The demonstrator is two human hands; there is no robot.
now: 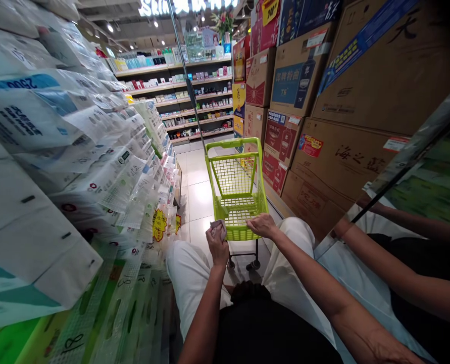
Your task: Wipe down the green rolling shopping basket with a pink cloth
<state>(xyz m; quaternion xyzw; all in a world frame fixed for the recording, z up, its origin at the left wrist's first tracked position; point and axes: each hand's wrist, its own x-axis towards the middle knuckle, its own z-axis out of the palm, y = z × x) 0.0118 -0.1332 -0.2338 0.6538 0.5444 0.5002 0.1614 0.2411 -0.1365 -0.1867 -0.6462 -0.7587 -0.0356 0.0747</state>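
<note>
A small lime-green shopping cart (235,189) stands in the aisle right in front of me, its basket empty. My right hand (261,225) rests on the cart's near rim with fingers curled over it. Just left of the cart, my left hand (217,241) is closed around a small folded paper or packet (219,227) that I cannot identify. Below the hands are my white trousers and dark top.
Shelves of plastic-wrapped tissue packs (69,151) line the left side. Stacked cardboard cartons (323,116) wall the right side. A mirrored panel (417,167) at right reflects my arm. Shelves of bottles (194,96) close the aisle's far end. Pale floor tiles (198,197) run ahead.
</note>
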